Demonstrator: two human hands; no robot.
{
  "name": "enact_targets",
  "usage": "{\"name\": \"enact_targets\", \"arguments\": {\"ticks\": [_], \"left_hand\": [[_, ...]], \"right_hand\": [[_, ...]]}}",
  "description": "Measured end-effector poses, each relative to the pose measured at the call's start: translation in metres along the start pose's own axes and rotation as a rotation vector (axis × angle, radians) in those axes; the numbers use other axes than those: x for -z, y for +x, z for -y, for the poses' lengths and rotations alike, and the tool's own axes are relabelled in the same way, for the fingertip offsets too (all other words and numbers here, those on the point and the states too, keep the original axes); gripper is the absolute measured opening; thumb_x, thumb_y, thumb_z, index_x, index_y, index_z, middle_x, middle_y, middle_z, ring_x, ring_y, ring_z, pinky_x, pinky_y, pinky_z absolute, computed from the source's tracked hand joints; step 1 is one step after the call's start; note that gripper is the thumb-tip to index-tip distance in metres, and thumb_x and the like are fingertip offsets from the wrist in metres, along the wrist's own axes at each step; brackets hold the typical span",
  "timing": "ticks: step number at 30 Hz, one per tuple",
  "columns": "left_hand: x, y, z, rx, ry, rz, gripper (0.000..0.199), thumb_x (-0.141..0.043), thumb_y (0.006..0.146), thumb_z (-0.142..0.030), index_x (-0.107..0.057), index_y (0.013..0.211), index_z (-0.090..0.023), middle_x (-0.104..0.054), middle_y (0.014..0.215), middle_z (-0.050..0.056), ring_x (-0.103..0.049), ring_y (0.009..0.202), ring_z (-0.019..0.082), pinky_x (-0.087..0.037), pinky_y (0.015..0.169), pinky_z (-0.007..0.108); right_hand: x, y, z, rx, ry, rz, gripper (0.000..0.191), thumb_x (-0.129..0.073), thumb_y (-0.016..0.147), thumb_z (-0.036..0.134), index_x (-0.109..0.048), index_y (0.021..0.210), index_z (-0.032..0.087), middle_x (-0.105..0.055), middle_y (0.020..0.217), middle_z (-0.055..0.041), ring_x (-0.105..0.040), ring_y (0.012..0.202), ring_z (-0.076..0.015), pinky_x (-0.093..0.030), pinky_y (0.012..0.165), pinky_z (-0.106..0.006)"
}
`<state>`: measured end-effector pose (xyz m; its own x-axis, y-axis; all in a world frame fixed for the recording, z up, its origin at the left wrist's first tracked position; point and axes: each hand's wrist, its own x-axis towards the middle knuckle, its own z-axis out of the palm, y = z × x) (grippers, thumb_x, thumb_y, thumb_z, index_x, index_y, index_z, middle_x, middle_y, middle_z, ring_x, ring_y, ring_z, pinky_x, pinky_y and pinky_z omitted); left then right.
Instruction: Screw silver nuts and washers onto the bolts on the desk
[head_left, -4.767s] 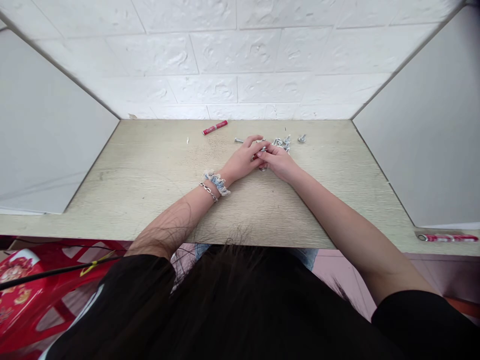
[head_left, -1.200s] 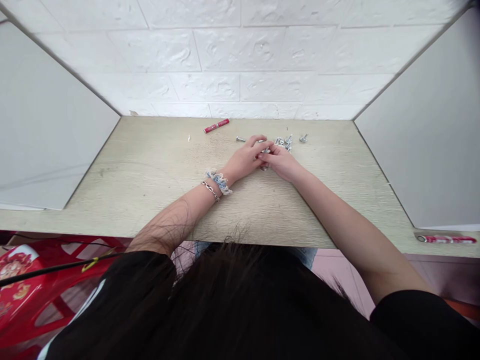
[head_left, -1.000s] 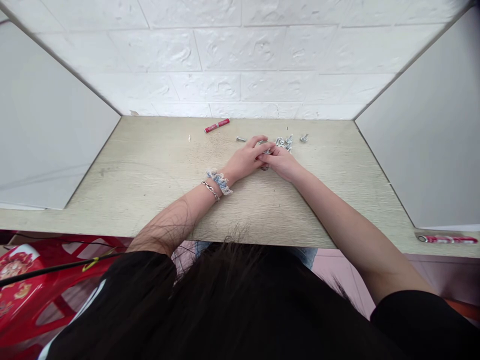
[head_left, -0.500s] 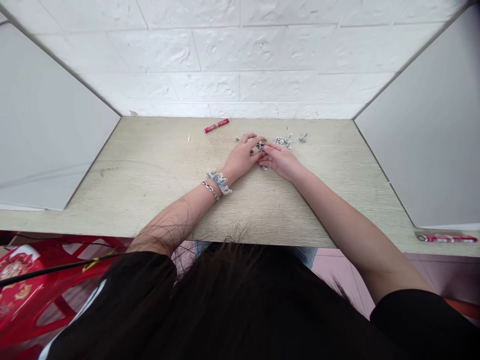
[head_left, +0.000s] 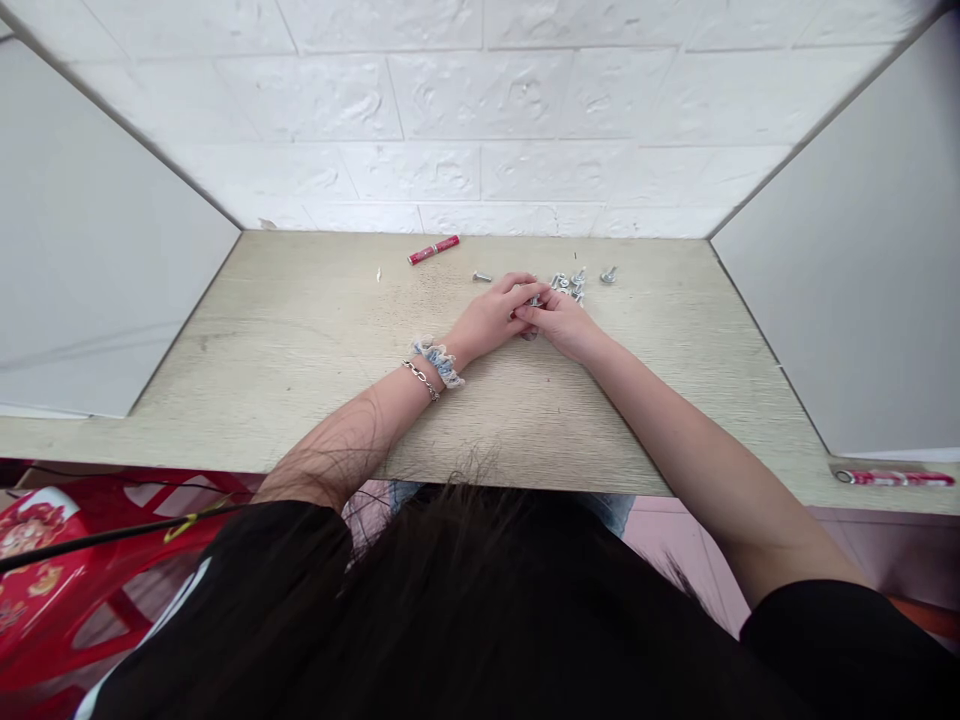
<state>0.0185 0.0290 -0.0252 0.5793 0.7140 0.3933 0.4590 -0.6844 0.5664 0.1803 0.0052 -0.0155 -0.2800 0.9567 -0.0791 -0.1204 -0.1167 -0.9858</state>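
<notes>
My left hand (head_left: 491, 318) and my right hand (head_left: 564, 322) meet over the tabletop, fingers bent inward and touching. Between the fingertips of both is a small silvery metal bolt (head_left: 534, 299), mostly covered by the fingers. Just below them a round, shiny piece (head_left: 529, 335), perhaps a washer, shows in part. A single bolt (head_left: 481, 277) lies beyond my left hand. Close beyond my right hand is a small cluster of bolts with washers (head_left: 571, 283). Farther right, one bolt with a wide washer (head_left: 608, 275) lies apart.
A red pen-like tube (head_left: 433, 250) lies near the white brick wall (head_left: 525, 170). Another red tube (head_left: 894, 478) rests at the table's right front edge. Grey panels (head_left: 97, 230) flank the wooden table (head_left: 300, 380). A red plastic chair (head_left: 75, 560) stands lower left.
My hands have drawn closer together around the bolt, which has moved slightly right and is more covered. The left fingers have shifted, leaving the single bolt beyond them in full sight.
</notes>
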Motion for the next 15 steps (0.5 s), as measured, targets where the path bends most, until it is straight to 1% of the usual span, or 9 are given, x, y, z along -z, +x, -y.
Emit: {"name": "enact_targets", "arguments": {"ticks": [4,9,11,15], "left_hand": [[-0.001,0.0,-0.001,0.01,0.008,0.012,0.048,-0.063,0.092,-0.009,-0.067,0.139,-0.022,-0.06,0.146,0.009,-0.059,0.136,0.023,-0.051,0.117,0.036],[0.001,0.0,-0.006,0.079,0.033,-0.004,0.048,-0.061,0.094,-0.009,-0.066,0.14,-0.021,-0.062,0.144,0.009,-0.061,0.133,0.022,-0.051,0.116,0.034],[0.002,0.0,-0.008,0.115,0.041,-0.013,0.048,-0.061,0.094,-0.01,-0.066,0.141,-0.021,-0.063,0.143,0.009,-0.063,0.13,0.022,-0.051,0.115,0.035],[0.005,0.001,-0.012,0.17,0.05,-0.039,0.046,-0.061,0.096,-0.011,-0.066,0.14,-0.02,-0.066,0.139,0.01,-0.065,0.125,0.022,-0.052,0.114,0.036]], "right_hand": [[-0.001,0.001,0.001,-0.004,-0.054,0.026,0.027,-0.084,0.074,0.033,-0.061,0.077,0.018,-0.058,0.066,0.0026,-0.051,0.061,-0.0095,-0.041,0.057,-0.026],[-0.001,0.001,0.001,-0.041,0.005,-0.019,0.025,-0.085,0.075,0.03,-0.064,0.079,0.017,-0.059,0.067,0.0023,-0.052,0.061,-0.0093,-0.043,0.056,-0.025],[-0.002,0.0,0.003,-0.045,0.047,-0.039,0.023,-0.085,0.075,0.028,-0.065,0.08,0.017,-0.062,0.071,0.0016,-0.055,0.063,-0.0094,-0.045,0.057,-0.024],[-0.005,-0.002,0.007,-0.09,0.111,-0.096,0.015,-0.082,0.078,0.022,-0.068,0.083,0.017,-0.071,0.085,-0.0018,-0.062,0.071,-0.0098,-0.051,0.062,-0.023]]}}
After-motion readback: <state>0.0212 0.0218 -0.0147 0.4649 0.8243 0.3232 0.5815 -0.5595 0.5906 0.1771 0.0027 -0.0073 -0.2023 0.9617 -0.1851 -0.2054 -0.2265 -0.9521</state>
